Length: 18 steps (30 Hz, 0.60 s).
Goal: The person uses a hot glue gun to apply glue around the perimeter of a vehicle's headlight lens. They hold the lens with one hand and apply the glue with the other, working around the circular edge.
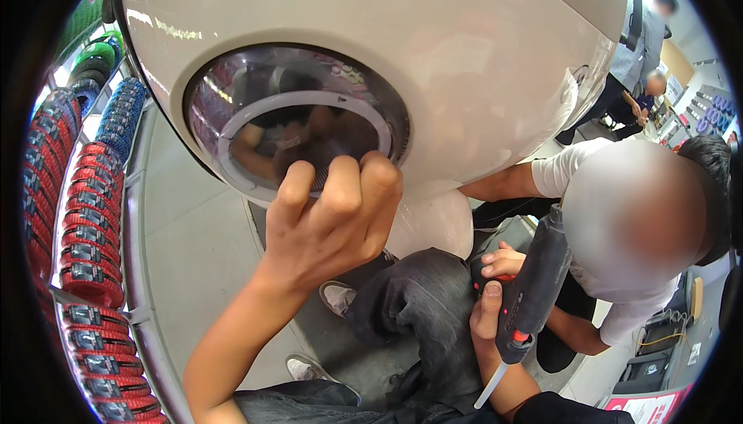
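Observation:
My left hand [333, 223] is raised in the middle of the view, its fingers curled against the lower rim of a round clear headlight [263, 107]. The headlight is set in the cream front panel of a scooter [480, 53] that fills the top of the picture. Lower right, my right hand [491, 300] grips a black hot glue gun [538, 277] with red details. The gun's nozzle points up toward the panel, and a white glue stick [490, 387] juts from its back end. My dark-trousered knee [418, 308] lies between the two hands.
A person in a white shirt [619, 215] crouches close at the right, one arm reaching under the cream panel. Racks of tyres wrapped in red, blue and green [85, 215] line the left wall. Two more people stand far back at the upper right [646, 45]. The floor is grey [193, 254].

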### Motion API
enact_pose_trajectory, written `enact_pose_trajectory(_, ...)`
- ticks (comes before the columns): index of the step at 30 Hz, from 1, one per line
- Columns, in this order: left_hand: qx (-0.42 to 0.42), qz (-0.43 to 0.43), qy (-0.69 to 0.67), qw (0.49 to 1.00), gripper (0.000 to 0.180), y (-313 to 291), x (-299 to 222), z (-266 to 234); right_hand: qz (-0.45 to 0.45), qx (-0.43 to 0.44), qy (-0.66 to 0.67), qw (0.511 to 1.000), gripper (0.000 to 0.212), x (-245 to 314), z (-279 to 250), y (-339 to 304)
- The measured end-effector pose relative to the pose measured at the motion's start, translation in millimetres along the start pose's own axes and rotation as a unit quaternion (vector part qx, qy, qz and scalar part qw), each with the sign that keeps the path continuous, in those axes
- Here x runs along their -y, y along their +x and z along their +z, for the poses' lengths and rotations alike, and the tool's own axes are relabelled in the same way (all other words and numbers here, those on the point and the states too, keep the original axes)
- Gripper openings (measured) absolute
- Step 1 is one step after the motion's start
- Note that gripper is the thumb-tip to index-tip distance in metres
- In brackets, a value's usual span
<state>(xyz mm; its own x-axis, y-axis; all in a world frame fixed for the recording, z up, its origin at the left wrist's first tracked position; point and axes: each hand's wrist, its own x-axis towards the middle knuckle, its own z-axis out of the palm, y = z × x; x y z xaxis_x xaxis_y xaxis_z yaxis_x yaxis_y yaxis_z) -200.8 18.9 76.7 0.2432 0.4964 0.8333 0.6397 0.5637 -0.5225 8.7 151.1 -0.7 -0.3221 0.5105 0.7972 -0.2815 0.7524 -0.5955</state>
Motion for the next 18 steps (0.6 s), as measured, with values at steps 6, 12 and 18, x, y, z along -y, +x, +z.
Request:
enact_pose_trajectory(6, -0.008, -0.010, -0.061, 0.998, 0.009, 8.3, 0.9, 2.1, -0.001, 0.029, -0.020, 0.999, 0.017, 4.6, -0.6, -0.3)
enact_pose_trajectory(12, -0.019, 0.030, -0.220, 0.975, 0.026, 2.7, -2.6, -19.8, -0.046, 0.102, 0.000, 0.994, 0.008, 36.3, -4.9, 27.3)
enact_pose_trajectory(18, -0.115, 0.080, -0.244, 0.959, 0.033, -1.2, 23.4, -16.1, -0.151, 0.162, 0.079, 0.972, 0.057, 52.6, 2.0, 55.0)
